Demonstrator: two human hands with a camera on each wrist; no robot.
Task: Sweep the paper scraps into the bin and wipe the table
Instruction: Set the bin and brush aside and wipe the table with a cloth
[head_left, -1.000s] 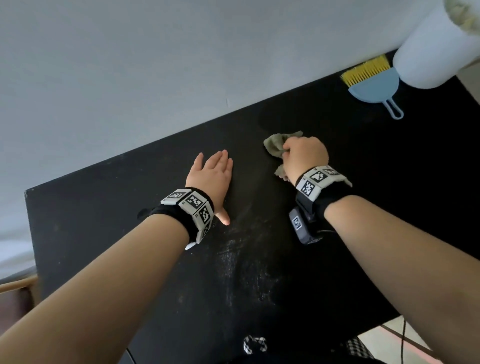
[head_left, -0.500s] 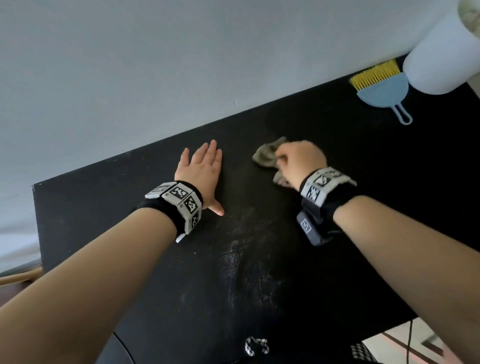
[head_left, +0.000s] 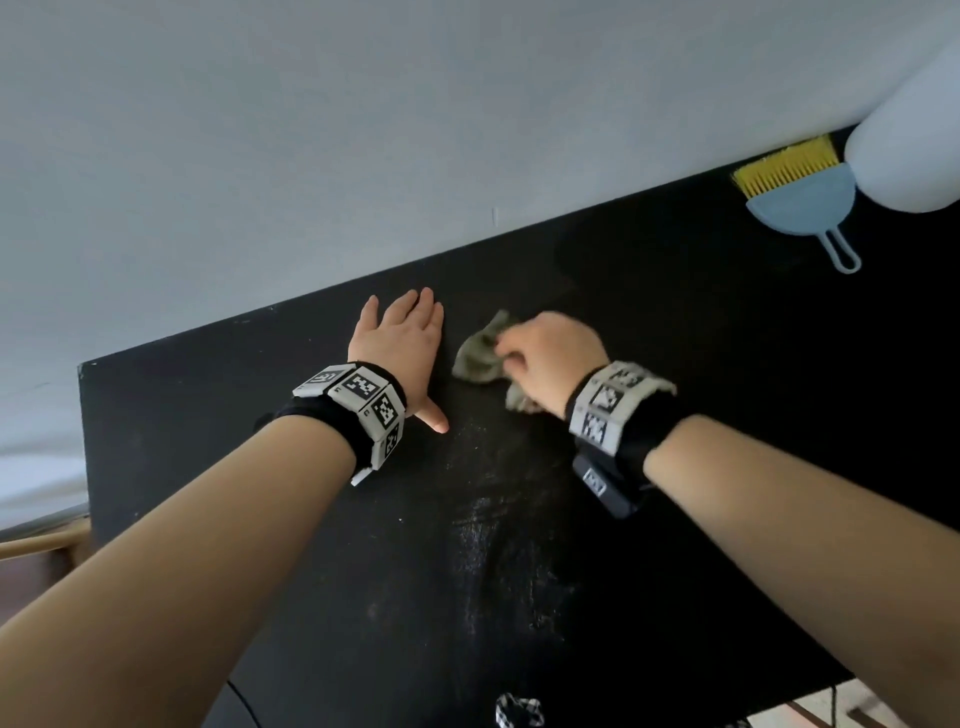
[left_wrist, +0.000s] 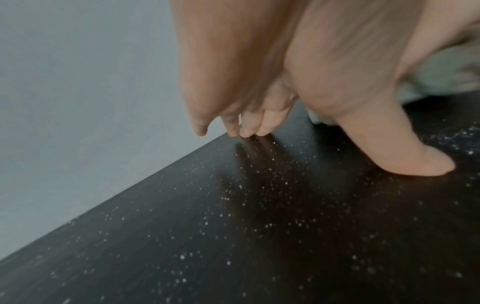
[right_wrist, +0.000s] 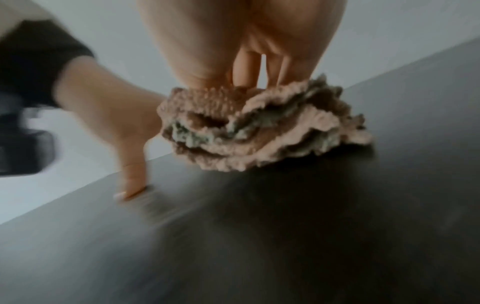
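Observation:
My right hand (head_left: 545, 358) grips a crumpled grey-green cloth (head_left: 480, 356) and presses it onto the black table (head_left: 675, 364) near its far edge. In the right wrist view the bunched cloth (right_wrist: 262, 129) sits under my fingers, blurred by motion. My left hand (head_left: 400, 348) lies flat on the table just left of the cloth, fingers straight and thumb out; the left wrist view shows its fingertips (left_wrist: 246, 131) touching the dusty surface. A white bin (head_left: 909, 150) stands at the far right corner. No paper scraps show on the table.
A blue dustpan with a yellow-bristled brush (head_left: 800, 197) lies next to the bin. Whitish smears and specks (head_left: 498, 545) mark the table in front of my hands. A grey wall runs along the table's far edge. The table's left end (head_left: 83, 395) is close to my left arm.
My right hand has slid the cloth leftward across the table toward my left hand. The left hand stays flat on the table. The view has shifted a little.

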